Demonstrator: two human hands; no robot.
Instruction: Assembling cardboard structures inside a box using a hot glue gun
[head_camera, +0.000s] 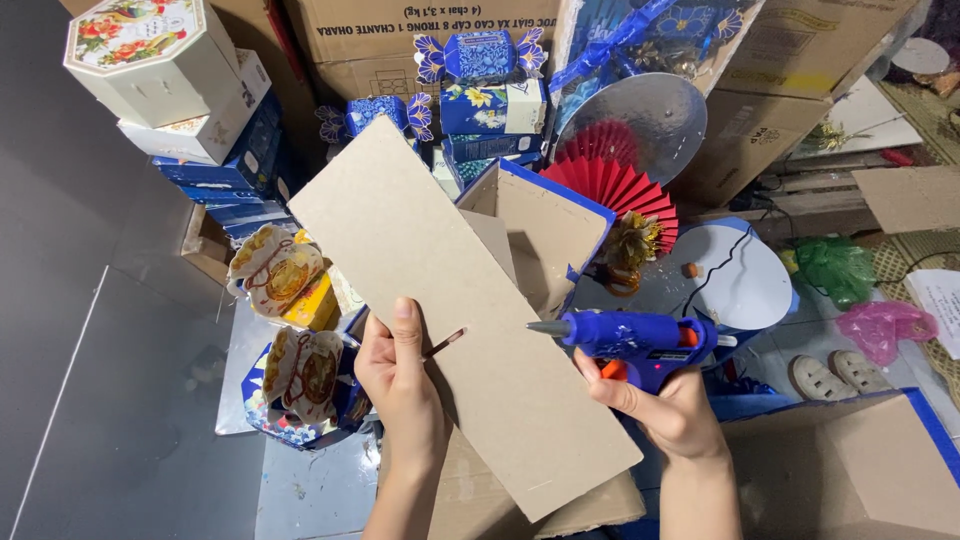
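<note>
While the left hand (400, 385) pinches one long grey cardboard panel (455, 310) at its lower left edge, thumb on the face and fingers tucked behind, the panel slants across the middle of the frame from upper left to lower right. At lower right, the right hand (672, 405) is wrapped around the grip of one blue glue gun (640, 342), a finger on its orange trigger; the metal nozzle points left and sits right at the panel's right edge (whether it actually touches the board cannot be told). Under the panel at the bottom centre lies a second sheet of brown cardboard (480, 505).

Just left of the left hand, two paper lantern-shaped ornaments (300, 375) in cream, red and gold rest one above the other on a silvery sheet (240, 385). Behind the panel, one open box with blue edging (545, 235) shows its bare cardboard inside. To the right of it stand two red pleated paper fans (625, 195), each backed by a silver disc, and one pale round disc (745, 280) with a black cord crossing it. At right, two beige shoes (835, 375) sit on the floor near one pink bag (885, 330) and one green bag (838, 268).

Farther off, at upper left, one octagonal floral box (150, 55) tops a stack of blue boxes (235, 170). Along the top edge, two blue candy-shaped packages (480, 55) lie before large brown cartons (400, 35).
</note>
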